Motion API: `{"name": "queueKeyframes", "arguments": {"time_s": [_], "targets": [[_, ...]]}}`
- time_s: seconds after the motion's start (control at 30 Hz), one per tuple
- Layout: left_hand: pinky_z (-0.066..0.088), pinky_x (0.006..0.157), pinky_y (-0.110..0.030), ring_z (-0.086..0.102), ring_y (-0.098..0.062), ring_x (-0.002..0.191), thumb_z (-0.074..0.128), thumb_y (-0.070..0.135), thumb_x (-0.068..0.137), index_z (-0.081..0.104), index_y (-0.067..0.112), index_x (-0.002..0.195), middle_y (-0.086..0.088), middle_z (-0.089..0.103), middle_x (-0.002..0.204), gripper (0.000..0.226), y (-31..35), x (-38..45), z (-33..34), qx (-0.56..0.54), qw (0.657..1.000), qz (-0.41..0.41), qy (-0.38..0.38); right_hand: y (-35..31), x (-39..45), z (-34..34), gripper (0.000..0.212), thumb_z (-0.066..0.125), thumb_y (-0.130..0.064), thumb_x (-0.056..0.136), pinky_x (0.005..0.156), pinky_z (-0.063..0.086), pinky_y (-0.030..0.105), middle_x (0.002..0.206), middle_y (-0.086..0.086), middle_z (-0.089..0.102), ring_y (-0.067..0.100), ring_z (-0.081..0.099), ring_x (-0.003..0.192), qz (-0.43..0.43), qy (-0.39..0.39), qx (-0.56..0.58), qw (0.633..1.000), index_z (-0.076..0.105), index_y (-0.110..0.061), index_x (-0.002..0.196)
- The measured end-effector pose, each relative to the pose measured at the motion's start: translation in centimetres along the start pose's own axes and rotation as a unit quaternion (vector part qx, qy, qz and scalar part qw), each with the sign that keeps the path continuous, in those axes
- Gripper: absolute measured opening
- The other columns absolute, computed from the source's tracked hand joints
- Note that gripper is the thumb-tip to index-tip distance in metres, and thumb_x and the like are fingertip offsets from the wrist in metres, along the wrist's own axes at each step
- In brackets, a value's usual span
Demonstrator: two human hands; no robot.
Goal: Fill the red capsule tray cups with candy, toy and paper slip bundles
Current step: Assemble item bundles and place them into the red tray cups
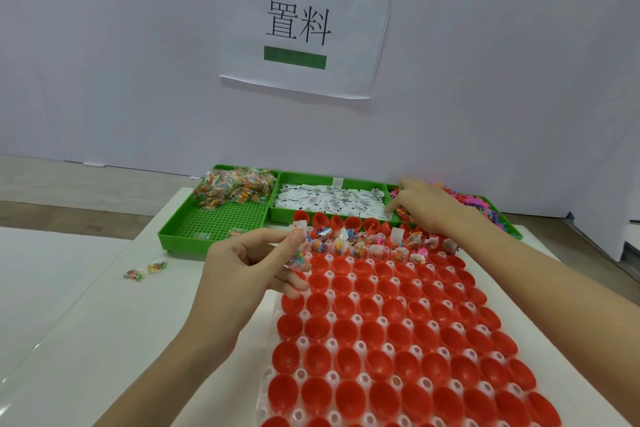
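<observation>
The red capsule tray (398, 329) fills the lower middle, with many bare red cups. A far row (374, 248) holds candy packets, toys and paper slips. My left hand (249, 267) hovers over the tray's far left corner and pinches a candy packet with a paper slip (298, 246). My right hand (426, 204) reaches into the green bin of coloured toys (485, 210), fingers curled down among them; what they hold is hidden. Candy packets (232, 185) fill the left green bin, paper slips (329, 199) the middle one.
Two loose candy packets (145, 270) lie on the white board left of the tray. A white wall with a printed paper sign (301, 24) stands right behind the bins. The wooden tabletop (69, 191) shows at the left.
</observation>
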State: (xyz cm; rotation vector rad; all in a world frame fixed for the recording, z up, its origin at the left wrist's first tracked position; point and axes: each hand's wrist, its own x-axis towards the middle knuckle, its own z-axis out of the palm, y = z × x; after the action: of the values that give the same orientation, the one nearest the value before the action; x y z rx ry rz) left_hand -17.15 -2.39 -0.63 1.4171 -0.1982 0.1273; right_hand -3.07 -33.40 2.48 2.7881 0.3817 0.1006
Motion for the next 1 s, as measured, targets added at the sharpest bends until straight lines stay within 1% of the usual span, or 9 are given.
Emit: {"name": "queueKeyframes", "arguments": {"time_s": [0.07,0.13,0.27,0.33,0.43,0.53,0.7,0.9,1.0], "targets": [[0.058,0.054,-0.026,0.073,-0.032,0.057,0.08,0.04,0.077,0.082,0.02,0.088,-0.016,0.075,0.069,0.023,0.0,0.1,0.0,0.0,1.0,-0.002,-0.002,0.0,0.0,0.3,0.051,0.063,0.004,0.094,0.072,0.039,0.03,0.099,-0.002,0.042,0.02,0.052,0.1,-0.024,0.009,-0.03,0.999,0.067,-0.03,0.132],[0.058,0.055,-0.026,0.073,-0.031,0.057,0.08,0.04,0.078,0.082,0.02,0.089,-0.017,0.075,0.07,0.023,0.1,0.1,-0.1,0.001,1.0,-0.005,-0.006,-0.1,0.0,0.2,0.038,0.066,-0.004,0.094,0.069,0.038,0.027,0.097,-0.003,0.045,0.015,0.047,0.092,-0.048,0.021,-0.052,0.997,0.071,-0.026,0.124],[0.06,0.06,-0.026,0.075,-0.032,0.062,0.08,0.036,0.079,0.082,0.021,0.09,-0.018,0.076,0.073,0.018,0.1,0.0,-0.1,0.002,1.0,-0.012,-0.009,0.0,-0.5,-0.3,0.028,0.065,0.001,0.089,0.054,0.026,0.022,0.092,-0.005,0.044,0.013,0.042,0.08,-0.068,0.032,-0.079,0.994,0.072,-0.021,0.105],[0.061,0.063,-0.025,0.076,-0.032,0.067,0.081,0.032,0.079,0.083,0.021,0.091,-0.017,0.077,0.077,0.016,0.1,-0.1,-0.1,0.0,1.0,-0.016,-0.015,0.2,-0.9,-0.6,0.022,0.066,-0.001,0.089,0.054,0.031,0.023,0.089,-0.005,0.044,0.014,0.044,0.08,-0.065,0.05,-0.069,0.994,0.07,-0.02,0.098],[0.062,0.069,-0.025,0.078,-0.031,0.076,0.082,0.028,0.078,0.084,0.021,0.093,-0.015,0.079,0.084,0.017,0.1,-0.2,0.0,-0.002,0.999,-0.022,-0.027,0.7,-2.1,-1.4,0.004,0.066,-0.015,0.095,0.065,0.049,0.028,0.095,-0.006,0.051,0.017,0.051,0.089,-0.005,0.135,0.06,0.989,0.068,-0.018,0.096],[0.062,0.079,-0.026,0.078,-0.028,0.085,0.082,0.027,0.078,0.083,0.023,0.097,-0.009,0.08,0.093,0.019,0.4,-0.5,0.1,0.006,0.998,-0.024,-0.054,0.2,-3.8,-2.3,0.01,0.068,-0.015,0.095,0.08,0.055,0.036,0.106,0.003,0.066,0.018,0.061,0.093,0.024,0.23,0.186,0.955,0.076,-0.013,0.101],[0.056,0.085,-0.016,0.078,-0.021,0.094,0.075,0.012,0.088,0.081,0.03,0.106,-0.005,0.079,0.103,0.026,1.1,-1.1,0.6,0.029,0.994,-0.014,-0.103,-4.6,-9.2,-3.2,0.011,0.07,-0.017,0.095,0.078,0.049,0.007,0.093,-0.015,0.074,-0.005,0.066,0.083,0.048,0.224,0.391,0.891,0.078,-0.022,0.101],[0.059,0.074,-0.022,0.077,-0.026,0.083,0.078,0.015,0.086,0.079,0.026,0.102,-0.008,0.078,0.092,0.02,1.7,-2.0,1.5,0.055,0.992,0.002,-0.116,-11.3,-15.5,-3.0,0.023,0.068,-0.013,0.096,0.073,0.051,0.014,0.098,-0.019,0.071,0.003,0.067,0.089,0.049,0.227,0.534,0.813,0.079,-0.033,0.099],[0.06,0.076,-0.023,0.077,-0.026,0.087,0.082,0.017,0.081,0.079,0.02,0.095,-0.009,0.078,0.091,0.015,1.7,-2.4,1.7,0.062,0.989,0.015,-0.133,-12.8,-16.9,-2.9,0.024,0.068,-0.018,0.096,0.076,0.056,0.02,0.098,-0.019,0.071,0.005,0.068,0.09,0.053,0.217,0.582,0.782,0.078,-0.039,0.1]]}}
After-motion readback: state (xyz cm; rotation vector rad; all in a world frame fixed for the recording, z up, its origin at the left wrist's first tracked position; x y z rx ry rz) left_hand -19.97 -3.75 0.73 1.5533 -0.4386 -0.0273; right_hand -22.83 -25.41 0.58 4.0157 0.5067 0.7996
